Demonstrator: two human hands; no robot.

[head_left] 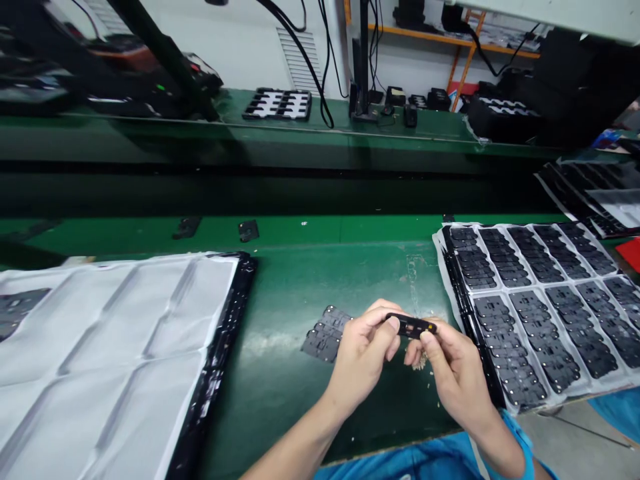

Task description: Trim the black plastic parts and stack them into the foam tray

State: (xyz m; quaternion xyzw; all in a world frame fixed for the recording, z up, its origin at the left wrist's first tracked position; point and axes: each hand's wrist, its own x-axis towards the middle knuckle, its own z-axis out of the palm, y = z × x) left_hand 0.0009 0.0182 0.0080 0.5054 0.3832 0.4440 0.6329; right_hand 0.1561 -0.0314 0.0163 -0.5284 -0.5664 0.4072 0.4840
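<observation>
Between my two hands, above the green table, is a small black plastic part with a yellow spot near its right end. My left hand pinches its left end between thumb and fingers. At the other end, my right hand grips it with the thumb in front. Several flat black plates lie overlapping on the table, just left of my left hand. Beneath the held part, a small heap of tiny pale pieces shows partly, the rest covered by my hands.
On the right stands a tray filled with rows of black plates. A white-lined tray takes up the left, one dark plate stack at its edge. Two loose black pieces lie near the dark channel. Cables hang at the back.
</observation>
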